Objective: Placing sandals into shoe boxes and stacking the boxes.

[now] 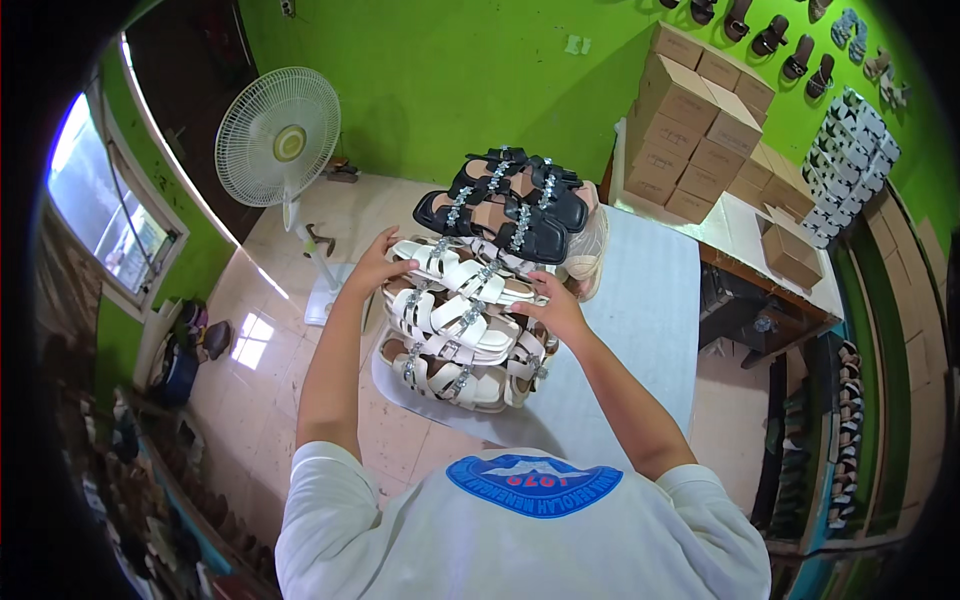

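White sandals with sparkly jewelled straps (pixel 468 318) are stacked several layers high near the left edge of a pale-covered table (pixel 640 330). My left hand (pixel 375 264) grips the left end of the top white sandal (pixel 440 260), its fingers along the edge. At the other end, my right hand (pixel 556 306) holds the toe side between thumb and fingers. The undersides of both grips are partly hidden. Just beyond the white stack sits a pile of black sandals (pixel 545 228) with similar jewelled straps. Cream footwear (pixel 590 262) shows at its right.
A white standing fan (pixel 290 145) is at the left on the tiled floor (pixel 400 440). Brown cartons (pixel 690 130) are piled on a desk at the back right. Sandals hang on the green wall, and shoe racks (pixel 845 430) line the right side.
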### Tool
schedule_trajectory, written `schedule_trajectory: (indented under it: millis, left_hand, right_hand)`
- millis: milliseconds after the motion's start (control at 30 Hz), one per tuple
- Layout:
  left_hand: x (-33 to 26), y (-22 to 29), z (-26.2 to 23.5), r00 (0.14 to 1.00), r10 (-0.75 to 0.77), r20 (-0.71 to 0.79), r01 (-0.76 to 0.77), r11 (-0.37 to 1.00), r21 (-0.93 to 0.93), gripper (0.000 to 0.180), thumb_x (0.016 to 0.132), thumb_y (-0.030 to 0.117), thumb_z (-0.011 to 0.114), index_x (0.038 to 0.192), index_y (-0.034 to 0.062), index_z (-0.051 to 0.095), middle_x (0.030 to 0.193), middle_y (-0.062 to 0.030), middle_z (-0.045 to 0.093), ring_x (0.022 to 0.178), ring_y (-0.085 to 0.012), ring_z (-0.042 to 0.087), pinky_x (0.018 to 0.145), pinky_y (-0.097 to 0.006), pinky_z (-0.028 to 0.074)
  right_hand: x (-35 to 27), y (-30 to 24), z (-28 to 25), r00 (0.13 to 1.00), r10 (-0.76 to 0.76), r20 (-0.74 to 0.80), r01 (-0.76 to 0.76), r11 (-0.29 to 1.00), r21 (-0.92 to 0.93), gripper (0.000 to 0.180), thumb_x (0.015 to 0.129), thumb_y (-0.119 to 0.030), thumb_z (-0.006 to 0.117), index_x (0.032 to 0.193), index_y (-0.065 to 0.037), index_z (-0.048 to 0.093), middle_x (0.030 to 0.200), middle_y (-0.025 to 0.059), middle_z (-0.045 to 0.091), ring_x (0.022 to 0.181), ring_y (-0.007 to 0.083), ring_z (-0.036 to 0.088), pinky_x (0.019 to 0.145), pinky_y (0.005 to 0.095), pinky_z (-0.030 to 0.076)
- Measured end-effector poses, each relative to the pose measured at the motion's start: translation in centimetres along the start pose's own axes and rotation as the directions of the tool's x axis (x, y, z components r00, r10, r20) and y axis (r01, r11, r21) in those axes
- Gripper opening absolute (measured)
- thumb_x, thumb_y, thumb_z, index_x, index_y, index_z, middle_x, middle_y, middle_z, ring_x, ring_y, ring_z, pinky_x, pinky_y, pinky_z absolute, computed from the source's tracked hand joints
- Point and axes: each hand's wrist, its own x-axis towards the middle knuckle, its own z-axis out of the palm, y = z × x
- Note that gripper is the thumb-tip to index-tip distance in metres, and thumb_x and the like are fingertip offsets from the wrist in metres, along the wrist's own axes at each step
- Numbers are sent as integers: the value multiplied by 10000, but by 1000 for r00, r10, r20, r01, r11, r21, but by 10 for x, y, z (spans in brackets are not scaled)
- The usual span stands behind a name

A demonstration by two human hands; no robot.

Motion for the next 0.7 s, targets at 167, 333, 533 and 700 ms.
schedule_trajectory:
  millis: [167, 333, 533, 700]
  left_hand:
    - [-23, 11, 0, 1000, 24, -16, -25, 997, -76, 932, 649, 153, 769, 1380, 19, 206, 1329, -188, 380, 1227, -259, 365, 1042, -333, 250]
    - [-48, 26, 3, 983, 175, -61, -177, 984, -28, 957, 590, 66, 770, 1382, 56, 233, 1329, -161, 407, 1247, -253, 355, 1057, -340, 219]
    - [-72, 50, 32, 948, 269, -170, -258, 962, 85, 1008, 492, 65, 794, 1365, 99, 292, 1295, -119, 463, 1239, -236, 378, 1062, -358, 224]
    - [-89, 75, 67, 917, 322, -236, -275, 937, 214, 999, 474, 98, 808, 1347, 107, 323, 1287, -129, 469, 1218, -249, 411, 1065, -389, 220]
  right_hand:
    - [-8, 3, -3, 998, -58, -20, 57, 998, -38, 792, 586, -348, 816, 1223, -43, 457, 1154, 151, 552, 1096, 253, 517, 902, 334, 412]
    - [-31, -17, -20, 976, -216, -21, 212, 970, -120, 804, 548, -336, 826, 1208, -40, 475, 1140, 150, 562, 1109, 270, 506, 904, 350, 408]
    - [-43, -14, -53, 904, -422, 69, 411, 813, -413, 849, 489, -342, 840, 1211, -79, 478, 1189, 136, 522, 1141, 286, 461, 1065, 476, 168]
    - [-54, -20, -93, 892, -444, 85, 418, 739, -529, 845, 492, -370, 829, 1205, -82, 478, 1187, 122, 523, 1153, 270, 454, 1073, 528, 90]
